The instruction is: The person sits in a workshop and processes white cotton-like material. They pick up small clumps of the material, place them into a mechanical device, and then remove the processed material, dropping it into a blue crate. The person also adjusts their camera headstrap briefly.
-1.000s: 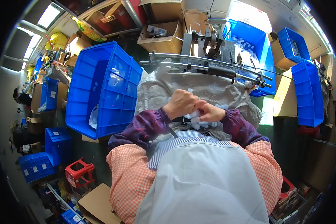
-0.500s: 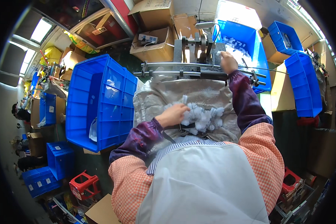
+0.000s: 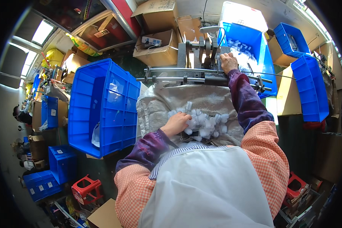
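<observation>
Overhead, the biggest thing is the crate (image 3: 102, 106), deep blue and tipped on its side at the person's left, nearly bare inside but for a scrap of clear bag. A second blue bin (image 3: 250, 49) stands behind the machine and holds a scatter of small white parts; two more bins (image 3: 309, 89) stack at the far right, well apart from the work. Between them a grey cloth (image 3: 159, 106) covers the desk and lap. At its far edge sits the machine (image 3: 201, 70), a metal fixture with long rods running left and right.

On the cloth, just before the apron, lies the pile (image 3: 203, 123) of small white brush-like pieces. The left hand (image 3: 177, 124) rests on the pile's left side, fingers curled into the pieces; whether it grips one cannot be told. The right hand (image 3: 228, 62) reaches far forward, closed over the machine's top at its right end; what it holds is hidden.

By the look of it the work is midway: many pieces wait in the pile, and some already lie in the bin behind. Open room is narrow: the crate wall hems the left elbow, the rods bar the front, and the cloth's right edge drops away.
</observation>
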`<state>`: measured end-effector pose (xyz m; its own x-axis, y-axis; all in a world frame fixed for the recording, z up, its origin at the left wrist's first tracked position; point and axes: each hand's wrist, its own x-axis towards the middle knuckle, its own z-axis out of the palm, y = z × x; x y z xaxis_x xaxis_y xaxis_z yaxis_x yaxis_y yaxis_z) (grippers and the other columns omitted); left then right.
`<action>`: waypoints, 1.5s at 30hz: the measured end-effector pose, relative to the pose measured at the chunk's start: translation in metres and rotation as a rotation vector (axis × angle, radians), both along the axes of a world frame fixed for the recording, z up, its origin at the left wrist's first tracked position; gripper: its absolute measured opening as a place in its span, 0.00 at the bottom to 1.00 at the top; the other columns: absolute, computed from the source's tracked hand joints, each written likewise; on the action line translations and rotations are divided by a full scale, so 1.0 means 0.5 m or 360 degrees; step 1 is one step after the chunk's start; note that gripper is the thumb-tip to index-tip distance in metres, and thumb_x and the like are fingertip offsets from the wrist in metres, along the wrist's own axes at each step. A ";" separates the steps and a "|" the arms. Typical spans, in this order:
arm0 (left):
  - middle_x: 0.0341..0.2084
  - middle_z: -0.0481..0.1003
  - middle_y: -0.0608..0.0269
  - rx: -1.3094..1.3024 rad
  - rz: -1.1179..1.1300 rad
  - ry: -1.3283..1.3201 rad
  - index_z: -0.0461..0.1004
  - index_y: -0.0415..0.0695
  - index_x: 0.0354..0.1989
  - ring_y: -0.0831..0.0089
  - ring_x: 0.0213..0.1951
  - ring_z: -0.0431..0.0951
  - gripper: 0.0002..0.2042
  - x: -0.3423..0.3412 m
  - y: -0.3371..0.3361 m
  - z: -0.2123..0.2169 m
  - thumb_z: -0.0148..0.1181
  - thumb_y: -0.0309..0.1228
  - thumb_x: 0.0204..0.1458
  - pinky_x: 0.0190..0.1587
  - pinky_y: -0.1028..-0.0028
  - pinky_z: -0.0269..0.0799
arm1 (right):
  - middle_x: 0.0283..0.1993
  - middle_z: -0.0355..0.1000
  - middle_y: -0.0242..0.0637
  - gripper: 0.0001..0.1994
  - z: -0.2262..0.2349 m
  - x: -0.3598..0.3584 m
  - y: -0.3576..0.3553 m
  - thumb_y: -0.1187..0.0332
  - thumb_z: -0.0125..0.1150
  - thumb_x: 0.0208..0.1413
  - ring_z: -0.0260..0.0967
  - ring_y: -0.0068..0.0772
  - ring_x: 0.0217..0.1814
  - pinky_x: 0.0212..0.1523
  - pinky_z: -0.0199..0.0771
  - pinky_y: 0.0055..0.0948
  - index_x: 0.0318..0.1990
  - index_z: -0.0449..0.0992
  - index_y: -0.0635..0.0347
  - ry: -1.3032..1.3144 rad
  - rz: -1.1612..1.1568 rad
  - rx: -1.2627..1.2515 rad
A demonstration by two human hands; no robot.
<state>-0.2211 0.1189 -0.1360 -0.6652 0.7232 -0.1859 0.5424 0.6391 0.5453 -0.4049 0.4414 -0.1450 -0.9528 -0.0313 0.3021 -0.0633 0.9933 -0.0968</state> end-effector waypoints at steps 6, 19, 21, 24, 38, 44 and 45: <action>0.34 0.72 0.57 0.0157 0.0141 -0.0079 0.70 0.45 0.39 0.59 0.42 0.71 0.14 0.001 -0.012 0.001 0.57 0.30 0.42 0.42 0.65 0.67 | 0.40 0.70 0.32 0.08 -0.004 -0.009 0.002 0.65 0.51 0.50 0.60 0.37 0.50 0.48 0.59 0.38 0.37 0.72 0.52 -0.0035 0.0018 -0.0052; 0.38 0.70 0.55 0.0269 0.0220 0.0155 0.69 0.44 0.43 0.59 0.42 0.70 0.17 0.011 0.025 0.010 0.59 0.33 0.43 0.44 0.66 0.66 | 0.43 0.70 0.30 0.09 -0.004 -0.011 0.003 0.62 0.49 0.53 0.59 0.36 0.53 0.50 0.55 0.39 0.39 0.72 0.52 -0.0130 0.0019 0.0047; 0.38 0.69 0.55 0.0306 0.0184 0.0122 0.70 0.44 0.42 0.58 0.42 0.70 0.16 0.010 0.027 0.000 0.59 0.32 0.43 0.44 0.66 0.66 | 0.44 0.70 0.28 0.10 0.005 -0.015 0.001 0.61 0.49 0.53 0.58 0.34 0.54 0.52 0.53 0.42 0.40 0.72 0.49 -0.0195 0.0004 -0.0055; 0.37 0.69 0.55 0.0374 0.0125 0.0070 0.70 0.43 0.40 0.57 0.41 0.70 0.14 0.005 0.035 -0.009 0.59 0.30 0.43 0.43 0.66 0.67 | 0.46 0.70 0.25 0.12 0.006 -0.021 0.006 0.59 0.49 0.53 0.57 0.33 0.56 0.54 0.50 0.45 0.43 0.73 0.46 -0.0340 -0.0089 -0.0187; 0.28 0.73 0.57 0.0672 0.0483 0.0098 0.72 0.40 0.36 0.62 0.33 0.73 0.10 0.003 0.040 -0.014 0.59 0.26 0.44 0.36 0.70 0.68 | 0.45 0.65 0.35 0.14 0.008 0.036 0.007 0.56 0.51 0.48 0.53 0.39 0.56 0.55 0.48 0.46 0.40 0.74 0.50 -0.0161 -0.0373 -0.0064; 0.28 0.73 0.58 0.0800 0.0587 0.0226 0.73 0.39 0.37 0.69 0.28 0.72 0.11 -0.018 0.040 0.023 0.60 0.25 0.43 0.29 0.74 0.68 | 0.44 0.66 0.34 0.14 -0.002 0.016 -0.065 0.58 0.50 0.49 0.55 0.38 0.53 0.51 0.51 0.42 0.39 0.74 0.51 -0.0121 -0.0266 -0.0066; 0.28 0.73 0.58 0.0804 0.0596 0.0225 0.73 0.39 0.37 0.69 0.27 0.72 0.11 -0.020 0.041 0.027 0.60 0.25 0.43 0.29 0.74 0.68 | 0.43 0.66 0.34 0.13 -0.005 0.014 -0.080 0.58 0.50 0.49 0.55 0.38 0.52 0.51 0.50 0.42 0.40 0.74 0.51 -0.0072 -0.0260 0.0003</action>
